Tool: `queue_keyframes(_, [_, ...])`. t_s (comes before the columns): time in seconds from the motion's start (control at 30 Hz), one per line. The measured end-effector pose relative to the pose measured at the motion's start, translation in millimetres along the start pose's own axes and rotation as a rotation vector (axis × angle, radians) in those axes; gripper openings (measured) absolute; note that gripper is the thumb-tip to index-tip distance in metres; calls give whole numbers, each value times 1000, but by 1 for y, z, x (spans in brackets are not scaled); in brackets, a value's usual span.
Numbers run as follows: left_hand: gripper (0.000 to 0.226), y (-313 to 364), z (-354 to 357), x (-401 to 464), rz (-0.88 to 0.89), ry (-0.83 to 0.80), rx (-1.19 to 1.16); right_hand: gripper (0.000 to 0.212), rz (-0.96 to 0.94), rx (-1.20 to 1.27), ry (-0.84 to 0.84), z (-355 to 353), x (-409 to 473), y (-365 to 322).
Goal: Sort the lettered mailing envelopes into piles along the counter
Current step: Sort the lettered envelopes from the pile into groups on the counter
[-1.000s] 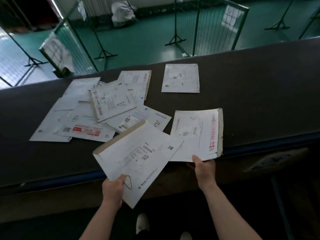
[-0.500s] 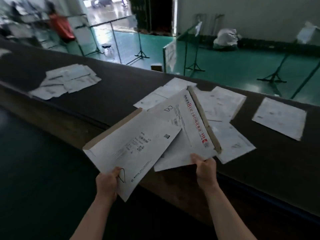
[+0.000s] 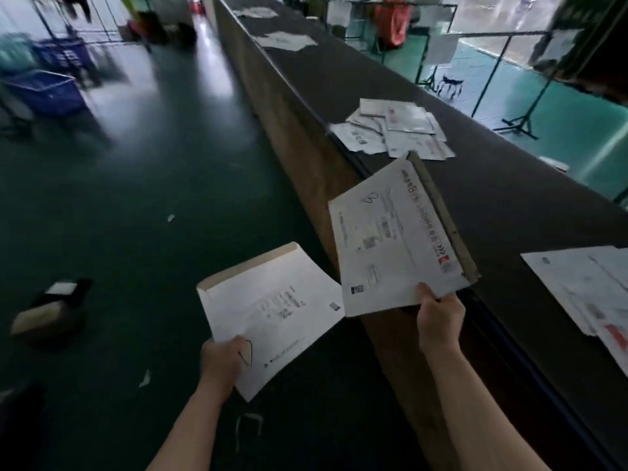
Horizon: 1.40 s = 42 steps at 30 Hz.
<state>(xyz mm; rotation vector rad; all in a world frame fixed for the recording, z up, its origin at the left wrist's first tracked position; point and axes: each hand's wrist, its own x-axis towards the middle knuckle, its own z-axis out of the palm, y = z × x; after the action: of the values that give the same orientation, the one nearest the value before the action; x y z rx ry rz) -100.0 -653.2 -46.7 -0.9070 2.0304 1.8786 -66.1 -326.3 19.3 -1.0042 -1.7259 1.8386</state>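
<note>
The left hand (image 3: 221,362) pinches a white envelope (image 3: 272,307) over the floor; the right hand (image 3: 438,314) pinches a red-striped envelope (image 3: 394,239) at the counter (image 3: 492,198) edge, near a pile (image 3: 394,130).

Long dark counter (image 3: 424,137) with separate envelope piles (image 3: 394,129), (image 3: 588,294), (image 3: 285,40).

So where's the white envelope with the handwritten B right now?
The white B-marked envelope is pinched in the right hand, held over the dark counter's near edge, just short of the nearest envelope pile.
</note>
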Motion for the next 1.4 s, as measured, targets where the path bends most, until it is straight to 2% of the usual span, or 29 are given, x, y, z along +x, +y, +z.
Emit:
queue_keyframes(0.1, [10, 17, 1, 29, 15, 25, -45, 29, 29, -52, -100, 44, 24, 5])
queue_keyframes(0.27, [15, 54, 26, 87, -10, -55, -85, 20, 136, -55, -175, 93, 87, 20])
queue_keyframes(0.4, [19, 98, 74, 153, -17, -110, -84, 21, 222, -51, -229, 126, 168, 25])
queue_keyframes(0.5, [21, 140, 117, 189, -12, -217, -40, 20, 329, -20, -275, 153, 230, 18])
queue_keyframes(0.6, [25, 184, 159, 238, -45, -270, -10, 18, 409, -7, -267, 184, 287, 9])
queue_keyframes(0.8, [28, 255, 194, 304, -23, -285, -47, 17, 382, 18, -330, 263, 364, -29])
queue_keyframes(1.13, [28, 326, 181, 481, -67, -142, -263, 19, 374, -74, -565, 471, 486, -48])
queue_keyframes(1.4, [27, 453, 172, 651, -66, -189, -363, 28, 387, -137, -607, 674, 594, -107])
